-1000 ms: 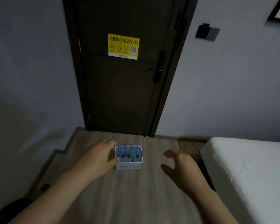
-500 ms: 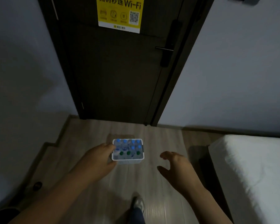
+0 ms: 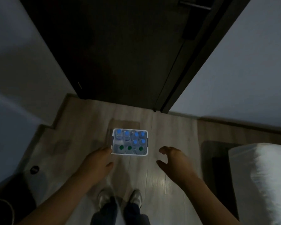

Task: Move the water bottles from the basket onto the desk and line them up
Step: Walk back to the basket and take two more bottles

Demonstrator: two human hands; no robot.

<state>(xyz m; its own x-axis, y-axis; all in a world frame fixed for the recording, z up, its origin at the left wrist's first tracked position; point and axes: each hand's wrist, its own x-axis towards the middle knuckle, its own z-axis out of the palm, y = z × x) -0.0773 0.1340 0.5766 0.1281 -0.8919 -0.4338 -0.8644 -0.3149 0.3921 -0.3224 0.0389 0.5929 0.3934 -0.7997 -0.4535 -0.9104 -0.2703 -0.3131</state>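
Note:
A small white basket [image 3: 147, 143] stands on the wooden floor in front of a dark door. Several water bottles [image 3: 127, 135] stand upright inside it, most with blue caps, three with green caps [image 3: 129, 147] along the near side. My left hand [image 3: 96, 163] reaches down to the basket's near left corner, its fingertips at the rim; I cannot tell if it touches. My right hand [image 3: 173, 157] hovers to the right of the basket, fingers curled and apart, holding nothing. No desk is in view.
A dark door [image 3: 120, 51] stands straight ahead between pale walls. A white bed [image 3: 264, 181] fills the lower right. My two shoes [image 3: 120, 198] stand on the floor [image 3: 169, 135] just behind the basket. A small dark round object [image 3: 34, 169] lies at the left wall.
The view has tilted down and come closer to the basket, so my feet now show. Both hands stayed on either side of the basket, my left hand slipping slightly back from its rim.

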